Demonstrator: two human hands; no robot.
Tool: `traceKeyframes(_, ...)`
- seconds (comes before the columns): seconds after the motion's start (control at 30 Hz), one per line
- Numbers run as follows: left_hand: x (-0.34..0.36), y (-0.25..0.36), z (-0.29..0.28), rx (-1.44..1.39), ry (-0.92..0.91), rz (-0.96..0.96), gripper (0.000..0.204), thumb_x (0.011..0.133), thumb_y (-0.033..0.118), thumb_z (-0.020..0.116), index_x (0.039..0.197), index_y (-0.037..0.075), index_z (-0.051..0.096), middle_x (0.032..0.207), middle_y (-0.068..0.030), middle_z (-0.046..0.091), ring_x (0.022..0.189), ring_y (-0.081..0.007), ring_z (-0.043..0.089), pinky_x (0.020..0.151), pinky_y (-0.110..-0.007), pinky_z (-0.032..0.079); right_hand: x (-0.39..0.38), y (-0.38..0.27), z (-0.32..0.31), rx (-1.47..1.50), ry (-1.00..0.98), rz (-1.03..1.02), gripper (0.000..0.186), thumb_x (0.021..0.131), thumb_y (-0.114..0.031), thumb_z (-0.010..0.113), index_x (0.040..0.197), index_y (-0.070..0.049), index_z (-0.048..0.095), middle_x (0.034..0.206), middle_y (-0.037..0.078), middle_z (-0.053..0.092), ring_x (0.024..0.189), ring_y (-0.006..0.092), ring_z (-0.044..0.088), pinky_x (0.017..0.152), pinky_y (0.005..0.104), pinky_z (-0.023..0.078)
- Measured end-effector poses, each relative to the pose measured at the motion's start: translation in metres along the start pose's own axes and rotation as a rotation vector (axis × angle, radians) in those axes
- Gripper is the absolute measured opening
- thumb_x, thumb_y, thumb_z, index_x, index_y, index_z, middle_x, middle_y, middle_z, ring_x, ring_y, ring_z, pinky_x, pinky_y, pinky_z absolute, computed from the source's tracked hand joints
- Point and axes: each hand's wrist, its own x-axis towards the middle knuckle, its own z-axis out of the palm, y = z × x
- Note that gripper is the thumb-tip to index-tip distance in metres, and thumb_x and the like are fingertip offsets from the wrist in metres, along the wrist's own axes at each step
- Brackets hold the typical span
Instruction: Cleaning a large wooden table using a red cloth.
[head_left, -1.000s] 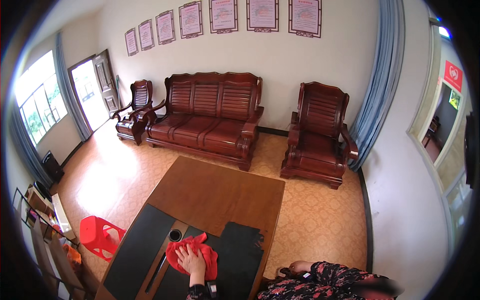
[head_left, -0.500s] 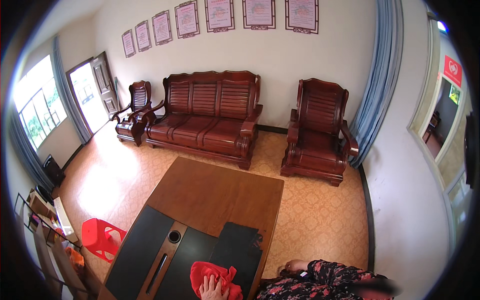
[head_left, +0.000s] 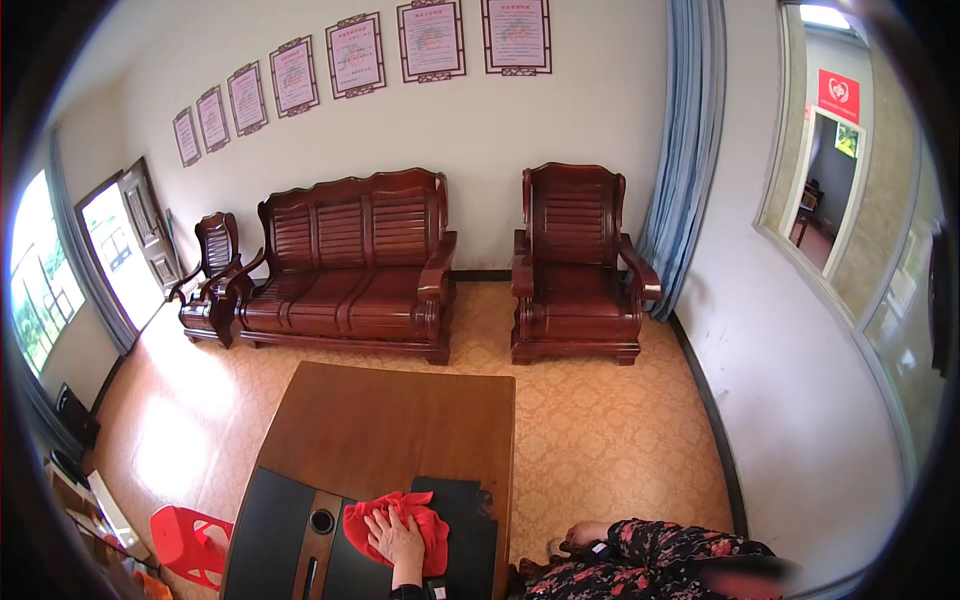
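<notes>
At the near part of the wooden desk [head_left: 400, 410] my left hand [head_left: 396, 538] lies flat, fingers spread, on a crumpled red cloth [head_left: 432, 535]. The cloth rests on the desk's black inset surface, partly over a black mat [head_left: 470, 500] near the right edge. To its left a round hole [head_left: 321, 521] sits in a brown strip. Beyond the desk's right edge is my right hand [head_left: 583, 535], in a dark floral sleeve [head_left: 680, 545]. Its fingers look curled beside something dark; what they hold, if anything, is hidden.
A red plastic stool [head_left: 180, 540] stands left of the desk. Beyond it are a dark wooden bench [head_left: 350, 300] and a matching armchair [head_left: 577, 270] along the wall. A blue curtain [head_left: 685, 160] hangs at the right. Boxes [head_left: 115, 510] lie at the far left.
The view has turned to the right. My left hand has pushed the red cloth farther forward over the desk, level with the round hole. My right hand stays beside the desk.
</notes>
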Motion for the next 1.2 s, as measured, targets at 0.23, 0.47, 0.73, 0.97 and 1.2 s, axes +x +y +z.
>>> traceKeyframes(0.23,-0.119,-0.028,-0.013,0.097,0.028,0.409,0.05,0.088,0.039,0.058,0.131,0.014,0.056,0.142,-0.0149,0.046,0.135,-0.0395,0.035,0.1,-0.056,0.035,0.004,0.007,0.01,0.188,0.143,0.023,0.039,0.085,-0.035,0.052,0.101,-0.004,0.07,0.102,0.022,0.067,0.098,0.0399,0.062,0.083,0.0455,0.048)
traceKeyframes(0.47,-0.135,-0.04,-0.019,0.066,-0.001,0.525,0.052,0.087,0.04,0.058,0.133,0.015,0.055,0.143,-0.0141,0.045,0.136,-0.0392,0.034,0.1,-0.056,0.035,0.001,0.02,0.003,0.139,-0.005,0.056,0.038,0.085,-0.036,0.055,0.107,-0.007,0.067,0.1,0.018,0.068,0.092,0.0331,0.064,0.078,0.043,0.049)
traceKeyframes(0.73,-0.029,-0.019,-0.002,-0.032,0.044,0.204,0.056,0.085,0.039,0.06,0.131,0.009,0.054,0.144,-0.0193,0.041,0.137,-0.0412,0.03,0.103,-0.057,0.03,0.0,-0.003,-0.001,0.099,0.003,0.06,0.041,0.082,-0.036,0.056,0.106,-0.005,0.069,0.105,0.022,0.066,0.099,0.0391,0.062,0.083,0.0464,0.049)
traceKeyframes(0.97,-0.098,-0.028,-0.039,0.093,0.031,0.349,0.054,0.088,0.04,0.057,0.135,0.015,0.053,0.143,-0.0137,0.045,0.134,-0.0392,0.037,0.1,-0.055,0.036,0.014,0.009,0.011,0.029,-0.05,-0.059,0.041,0.082,-0.037,0.056,0.107,-0.006,0.069,0.104,0.022,0.067,0.097,0.039,0.063,0.083,0.0462,0.048)
traceKeyframes(1.2,-0.149,-0.125,-0.059,0.193,0.005,0.234,0.061,0.084,0.046,0.061,0.137,0.018,0.05,0.146,-0.0138,0.041,0.136,-0.0395,0.034,0.098,-0.058,0.037,0.004,-0.001,0.007,0.093,-0.025,-0.027,0.04,0.086,-0.036,0.053,0.105,-0.004,0.069,0.104,0.022,0.067,0.097,0.0405,0.062,0.082,0.0461,0.048)
